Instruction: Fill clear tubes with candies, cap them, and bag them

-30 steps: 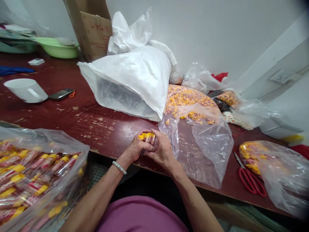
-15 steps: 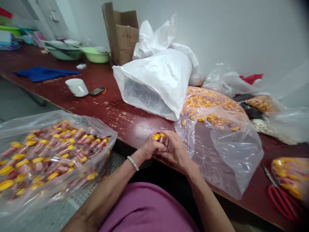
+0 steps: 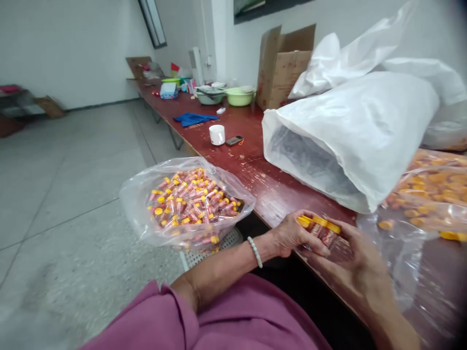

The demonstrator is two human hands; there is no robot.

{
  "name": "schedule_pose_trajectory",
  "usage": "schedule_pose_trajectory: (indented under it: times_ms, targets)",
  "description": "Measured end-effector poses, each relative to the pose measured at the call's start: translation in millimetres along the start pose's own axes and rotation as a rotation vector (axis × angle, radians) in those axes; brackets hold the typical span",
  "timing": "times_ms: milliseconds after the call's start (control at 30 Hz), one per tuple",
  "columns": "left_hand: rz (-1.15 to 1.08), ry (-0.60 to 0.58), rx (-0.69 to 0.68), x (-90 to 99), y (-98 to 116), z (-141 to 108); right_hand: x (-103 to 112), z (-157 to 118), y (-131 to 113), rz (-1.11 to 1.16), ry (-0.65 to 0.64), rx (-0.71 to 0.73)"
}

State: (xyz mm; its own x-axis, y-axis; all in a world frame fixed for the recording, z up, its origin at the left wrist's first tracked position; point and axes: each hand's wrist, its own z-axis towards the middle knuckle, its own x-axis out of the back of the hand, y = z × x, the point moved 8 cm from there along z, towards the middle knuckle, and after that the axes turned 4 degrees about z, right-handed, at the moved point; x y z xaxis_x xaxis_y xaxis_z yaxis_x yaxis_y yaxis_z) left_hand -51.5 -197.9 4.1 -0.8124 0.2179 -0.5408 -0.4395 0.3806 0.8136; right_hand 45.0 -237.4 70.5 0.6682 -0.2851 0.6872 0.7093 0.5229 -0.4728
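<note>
Several small clear bottles (image 3: pixel 316 232) with yellow caps and red-brown labels are bunched between my hands at the table edge. My left hand (image 3: pixel 297 236), below a pale bead bracelet, is wrapped round them. Cupped at their right side is my right hand (image 3: pixel 359 257), its fingertips touching the caps. A clear plastic bag (image 3: pixel 134 201) of similar capped bottles stands open at the left, beside the table. Beyond my hands, a white woven sack (image 3: pixel 379 112) lies with its mouth open, pale contents inside. Yellow caps (image 3: pixel 438 189) lie in clear plastic at the right.
On the red-brown table (image 3: pixel 251 170) stand a white mug (image 3: pixel 217 135), a dark device (image 3: pixel 234 141) with an orange loop, a blue cloth (image 3: pixel 193 119), a green basin (image 3: pixel 240 97) and a cardboard box (image 3: pixel 286 73). A perforated stool (image 3: pixel 231 239) is under the bag.
The view has swung left, so my hands and the sack appear farther right. More floor shows. My right hand's fingers are more spread from the bottles, and the caps show more clearly.
</note>
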Motion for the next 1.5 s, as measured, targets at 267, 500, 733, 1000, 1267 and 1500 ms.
schedule_pose_trajectory:
  times_ms: [267, 500, 733, 1000, 1267, 1500]
  targets:
    - [-0.018, -0.066, -0.026, 4.9, 14, -22, -12, 8, -26, 0.001, 0.000, 0.198]
    - [0.667, 0.373, -0.385, 85.7, 133, -105, -28, -1, -5, 0.211, -0.116, 0.044]
    - [1.734, 0.753, -0.023, 233.2, 188, -165, -39, -28, 61, 0.194, -0.199, -0.199]
    - [1.862, 0.676, 0.310, 276.2, 171, -182, -42, -30, 68, 0.199, -0.213, -0.227]
    - [1.849, 0.879, 0.075, 244.7, 217, -195, -42, -34, 86, 0.247, -0.140, -0.265]
    - [1.800, 0.731, -0.510, 108.4, 177, -138, -39, -34, 105, 0.433, -0.091, -0.497]
